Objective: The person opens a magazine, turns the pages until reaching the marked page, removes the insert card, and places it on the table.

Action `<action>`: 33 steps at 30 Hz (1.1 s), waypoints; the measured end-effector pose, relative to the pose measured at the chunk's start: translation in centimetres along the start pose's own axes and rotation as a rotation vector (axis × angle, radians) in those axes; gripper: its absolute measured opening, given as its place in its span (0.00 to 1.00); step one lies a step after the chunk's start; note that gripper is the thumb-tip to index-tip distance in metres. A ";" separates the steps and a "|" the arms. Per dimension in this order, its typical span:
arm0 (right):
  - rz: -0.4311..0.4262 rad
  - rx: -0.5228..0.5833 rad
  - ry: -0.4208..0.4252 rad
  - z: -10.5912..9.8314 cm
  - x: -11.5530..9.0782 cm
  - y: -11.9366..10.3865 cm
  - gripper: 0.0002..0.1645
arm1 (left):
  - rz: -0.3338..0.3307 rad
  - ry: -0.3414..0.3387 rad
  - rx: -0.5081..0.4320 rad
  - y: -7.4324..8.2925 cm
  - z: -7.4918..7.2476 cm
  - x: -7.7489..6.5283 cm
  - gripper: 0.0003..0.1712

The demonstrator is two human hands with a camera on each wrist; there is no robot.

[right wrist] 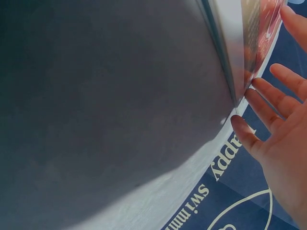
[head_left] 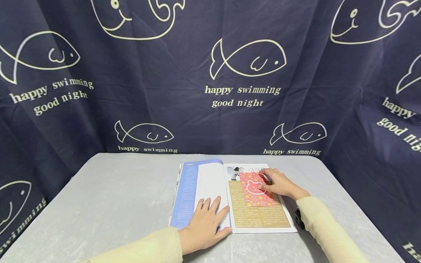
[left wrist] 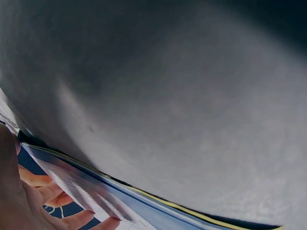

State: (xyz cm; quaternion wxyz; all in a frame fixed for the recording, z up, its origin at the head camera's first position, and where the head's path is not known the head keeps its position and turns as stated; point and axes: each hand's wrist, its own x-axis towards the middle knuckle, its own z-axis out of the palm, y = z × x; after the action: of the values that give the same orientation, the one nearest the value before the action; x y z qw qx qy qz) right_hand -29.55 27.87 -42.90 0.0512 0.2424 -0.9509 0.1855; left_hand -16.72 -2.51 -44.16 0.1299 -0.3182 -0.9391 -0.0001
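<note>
An open magazine lies on the table, its left page blue and white, its right page white with a brown text block. My left hand rests on the lower part of the left page, fingers spread and fairly straight. On the right page lies a flat red card printed with a white bear face. My right hand is over the card's right side, thumb and fingertips touching it. In the right wrist view, the fingers of my right hand look extended and apart near the page edge.
The magazine is on a grey-white cloth-covered table. Behind and at both sides hangs a dark blue curtain with fish drawings and lettering. A dark band is on the right wrist by the cream sleeve.
</note>
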 end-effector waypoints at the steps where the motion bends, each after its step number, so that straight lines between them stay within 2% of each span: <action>1: -0.001 -0.004 -0.006 0.0 0.1 0.0 0.32 | 0.000 -0.002 0.002 0.0 0.0 0.0 0.35; 12: 0.025 0.005 -0.021 0.0 0.4 -0.1 0.33 | -0.003 -0.043 -0.008 0.0 -0.5 -0.2 0.35; 19: 0.022 0.008 -0.020 -0.2 0.8 -0.2 0.33 | 0.007 -0.006 -0.006 0.0 -0.4 -0.2 0.34; 33: 0.006 0.017 -0.014 -0.1 1.3 0.0 0.32 | 0.012 0.005 -0.003 -0.1 0.0 -0.2 0.35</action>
State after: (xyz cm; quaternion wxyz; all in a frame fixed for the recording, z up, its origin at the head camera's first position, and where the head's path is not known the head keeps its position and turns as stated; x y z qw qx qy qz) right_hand -30.69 27.28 -42.56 0.0417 0.2411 -0.9504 0.1920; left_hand -16.62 -2.69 -44.20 0.1316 -0.3241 -0.9368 -0.0015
